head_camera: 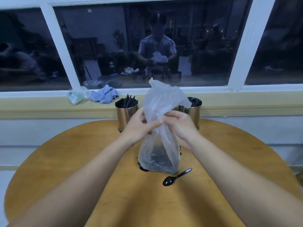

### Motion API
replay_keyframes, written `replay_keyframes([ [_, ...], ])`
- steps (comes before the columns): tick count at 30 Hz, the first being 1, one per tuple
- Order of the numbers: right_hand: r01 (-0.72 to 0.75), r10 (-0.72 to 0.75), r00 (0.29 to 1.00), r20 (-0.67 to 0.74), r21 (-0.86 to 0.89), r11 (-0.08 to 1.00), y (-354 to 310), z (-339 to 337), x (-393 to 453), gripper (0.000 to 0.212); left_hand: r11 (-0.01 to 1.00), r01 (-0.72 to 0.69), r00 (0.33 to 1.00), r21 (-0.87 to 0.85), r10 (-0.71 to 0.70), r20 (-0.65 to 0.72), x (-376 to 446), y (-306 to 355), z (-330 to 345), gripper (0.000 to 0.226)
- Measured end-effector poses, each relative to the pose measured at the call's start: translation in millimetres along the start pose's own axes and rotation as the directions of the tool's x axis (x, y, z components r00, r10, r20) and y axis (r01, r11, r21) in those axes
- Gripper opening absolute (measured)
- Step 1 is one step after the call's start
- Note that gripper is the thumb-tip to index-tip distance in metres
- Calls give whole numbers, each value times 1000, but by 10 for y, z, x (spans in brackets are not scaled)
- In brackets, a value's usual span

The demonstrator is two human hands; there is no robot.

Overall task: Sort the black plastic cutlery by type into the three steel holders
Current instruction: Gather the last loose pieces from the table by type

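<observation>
A clear plastic bag (161, 102) stands upright in the middle of the round wooden table (65, 161), with black cutlery showing through its bottom. My left hand (139, 126) and my right hand (180, 126) both pinch the bag at its gathered neck. One black plastic spoon (176, 177) lies loose on the table just right of the bag's base. Behind the bag, a steel holder (125, 113) on the left is full of black cutlery. Another steel holder (195, 110) stands on the right. Anything between them is hidden by the bag.
A blue cloth (105, 95) and a crumpled clear wrapper (77, 96) lie on the window ledge at the back left. The dark window (147, 43) reflects the room. Bare table top spreads to either side of my arms.
</observation>
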State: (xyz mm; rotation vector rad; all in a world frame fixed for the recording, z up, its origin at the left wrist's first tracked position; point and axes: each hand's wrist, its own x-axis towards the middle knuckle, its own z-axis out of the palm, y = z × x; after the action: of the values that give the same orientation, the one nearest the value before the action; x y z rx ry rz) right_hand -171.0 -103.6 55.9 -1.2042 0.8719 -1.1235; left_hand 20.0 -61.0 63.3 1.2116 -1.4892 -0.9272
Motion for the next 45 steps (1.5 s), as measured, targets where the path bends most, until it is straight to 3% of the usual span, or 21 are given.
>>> replay_keyframes([
  [2, -72, 75, 997, -32, 77, 994, -52, 19, -31, 22, 992, -46, 999, 118, 45, 11, 0, -9, 4, 57],
  [5, -88, 91, 996, -11, 156, 984, -153, 43, -101, 23, 967, -106, 993, 233, 114, -20, 24, 34, 13, 30],
  [8, 19, -19, 1000, -9, -66, 998, -177, 15, -163, 22, 964, -92, 985, 251, 125, -121, 35, 91, -23, 23],
  [11, 179, -144, 983, 111, -461, 869, -113, 2, -345, 58, 998, 23, 974, 66, -8, -228, 36, 83, -69, 28],
  [14, 255, -140, 962, 233, -596, 762, 49, 40, -572, 105, 984, 137, 936, -115, -167, -311, 23, 10, -127, 35],
  [16, 287, -134, 953, 271, -672, 683, 174, 87, -678, 118, 980, 187, 915, -67, -199, -352, -24, -101, -210, 35],
  [19, 457, -369, 877, 309, -774, 438, 320, 188, -773, 103, 956, 228, 927, 183, -156, -341, -172, -232, -337, 19],
  [21, 599, -609, 715, 343, -749, 282, 372, 245, -800, 84, 905, 224, 955, 361, -130, -266, -305, -249, -390, 17],
  [23, 655, -675, 608, 418, -744, 130, 386, 274, -771, 73, 849, 145, 988, 508, -98, -120, -417, -199, -413, 23],
  [24, 639, -638, 627, 446, -763, 95, 381, 281, -763, 71, 839, 96, 995, 536, -94, -31, -455, -171, -411, 25],
  [26, 566, -466, 775, 428, -798, 208, 452, 257, -713, 70, 875, 66, 989, 480, -122, 86, -519, -124, -364, 22],
  [28, 386, -265, 921, 285, -750, 537, 501, 238, -694, 56, 955, 106, 991, 278, -123, 43, -606, -103, -268, 22],
  [29, 267, -186, 964, 192, -669, 693, 513, 231, -684, 41, 981, 120, 993, 154, -118, -21, -672, -69, -204, 25],
  [31, 131, -148, 989, 12, -532, 836, 485, 221, -656, 8, 986, 128, 982, -105, -141, -123, -835, -62, -50, 33],
  [33, 35, -104, 983, -152, -399, 916, 448, 213, -614, 7, 956, 114, 976, -271, -158, -148, -1018, -145, 105, 59],
  [35, -68, 35, 976, -216, -150, 986, 416, 281, -628, 6, 956, 46, 987, -291, -88, -135, -1171, -268, 260, 84],
  [38, -241, 238, 971, 37, 132, 962, 464, 456, -714, 15, 975, -37, 962, -217, -24, -273, -1221, -443, 375, 83],
  [40, -262, 206, 944, 257, 205, 943, 534, 495, -763, 28, 985, -25, 901, -170, -52, -430, -1127, -562, 258, 61],
  [42, -180, 141, 937, 319, 98, 979, 620, 428, -758, 32, 998, 10, 874, -70, -43, -485, -992, -749, 21, 42],
  [45, 8, 53, 978, 202, -289, 957, 759, 211, -772, 36, 981, 90, 860, 170, 9, -510, -754, -1050, -437, 33],
])
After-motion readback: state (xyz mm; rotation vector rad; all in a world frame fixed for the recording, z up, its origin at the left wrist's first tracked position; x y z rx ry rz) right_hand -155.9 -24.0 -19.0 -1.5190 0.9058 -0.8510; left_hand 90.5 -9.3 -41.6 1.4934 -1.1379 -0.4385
